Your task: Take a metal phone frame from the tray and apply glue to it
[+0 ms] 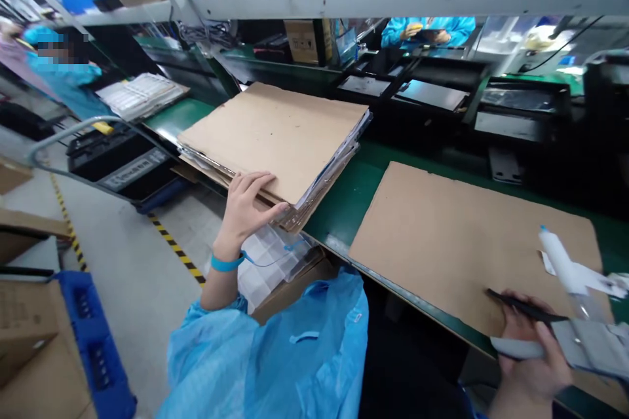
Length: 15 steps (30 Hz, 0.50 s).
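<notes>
— Blue plastic gown point(275, 353) fills the bottom of the view, nearest of all. What's the left hand point(246, 206) doing above it?

— Fingers spread and laid flat on the near corner of the cardboard stack point(275, 137), thumb out along its edge. Nothing is clamped in it. A blue wrist strap point(227, 263) with a thin cord circles that wrist.

— And the stack itself?

— Brown sheets with thin clear film between them, lying on the green bench point(339, 209), its near corner hanging over the bench edge. Below that corner sits a clear compartment box point(270, 262).

— The right hand point(528, 353)?

— Low at the right, curled closed around black tweezers point(525, 306) and a pale grey flat piece point(584, 344). A white bottle with a blue tip point(557, 255) stands up just beside it; whether the hand grips that too, I cannot tell.

— What's under it?

— A single cardboard sheet point(457, 236) flat on the bench, well apart from the stack.

— Further out?

— Dark trays point(432, 95) along the back of the bench, a cart with a metal handle point(73, 134) on the floor at left, and a co-worker's hands point(425, 31) in blue sleeves across the line.
</notes>
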{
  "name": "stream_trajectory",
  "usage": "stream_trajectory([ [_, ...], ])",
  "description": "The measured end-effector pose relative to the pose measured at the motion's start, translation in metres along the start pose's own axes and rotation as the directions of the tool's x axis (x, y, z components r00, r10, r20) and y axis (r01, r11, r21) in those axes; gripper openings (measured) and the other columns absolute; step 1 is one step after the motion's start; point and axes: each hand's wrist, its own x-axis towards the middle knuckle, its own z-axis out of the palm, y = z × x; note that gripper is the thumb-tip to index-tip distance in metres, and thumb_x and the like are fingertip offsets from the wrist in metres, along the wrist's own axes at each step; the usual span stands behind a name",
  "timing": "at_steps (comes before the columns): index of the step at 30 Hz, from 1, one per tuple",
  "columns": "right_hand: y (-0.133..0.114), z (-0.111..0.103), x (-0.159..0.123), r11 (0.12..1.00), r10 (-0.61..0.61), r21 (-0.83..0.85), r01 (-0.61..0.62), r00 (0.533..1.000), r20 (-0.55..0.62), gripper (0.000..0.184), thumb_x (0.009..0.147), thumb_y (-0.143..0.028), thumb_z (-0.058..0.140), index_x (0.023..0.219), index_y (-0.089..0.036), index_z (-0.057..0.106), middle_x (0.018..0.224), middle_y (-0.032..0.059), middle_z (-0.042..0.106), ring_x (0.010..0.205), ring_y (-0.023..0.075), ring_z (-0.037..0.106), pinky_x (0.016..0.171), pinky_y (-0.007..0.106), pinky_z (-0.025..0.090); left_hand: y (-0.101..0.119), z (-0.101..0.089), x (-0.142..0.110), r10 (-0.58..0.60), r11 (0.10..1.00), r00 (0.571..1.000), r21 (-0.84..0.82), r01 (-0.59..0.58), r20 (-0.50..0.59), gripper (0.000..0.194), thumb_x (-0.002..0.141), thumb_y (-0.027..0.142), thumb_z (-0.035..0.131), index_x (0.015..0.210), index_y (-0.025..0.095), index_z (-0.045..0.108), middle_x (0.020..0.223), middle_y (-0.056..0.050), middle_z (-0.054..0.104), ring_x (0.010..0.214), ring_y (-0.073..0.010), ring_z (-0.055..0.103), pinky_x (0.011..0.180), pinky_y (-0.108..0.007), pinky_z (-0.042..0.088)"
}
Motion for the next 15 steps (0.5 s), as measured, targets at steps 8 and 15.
stream_trajectory([
  [8, 0.003, -0.014, 0.004, 0.998, 0.060, 0.000, -0.060, 0.992, 0.115, 0.051, 0.053, -0.044, 0.079, 0.097, -0.019, 0.074, 0.103, 0.0097, 0.068, 0.101, 0.0328, 0.071, 0.148, 0.085, 0.023, 0.003, -0.016, 0.030, 0.083, 0.995, 0.966, -0.067, -0.069, 0.245, 0.109, 0.096, 0.105, 0.069, 0.169, 0.024, 0.070, 0.181, -0.016, 0.061, 0.170, -0.0426, 0.055, 0.148, -0.060, 0.038],
  [15, 0.008, -0.014, 0.001, 0.997, 0.045, 0.051, -0.053, 0.988, 0.150, 0.050, 0.056, -0.041, 0.079, 0.100, -0.019, 0.075, 0.106, 0.0086, 0.070, 0.107, 0.0281, 0.072, 0.152, 0.077, 0.023, 0.014, -0.026, 0.053, 0.095, 0.994, 0.955, 0.020, -0.105, 0.280, 0.075, 0.106, 0.083, 0.075, 0.154, 0.025, 0.078, 0.144, -0.012, 0.079, 0.141, -0.0368, 0.070, 0.130, -0.054, 0.056],
])
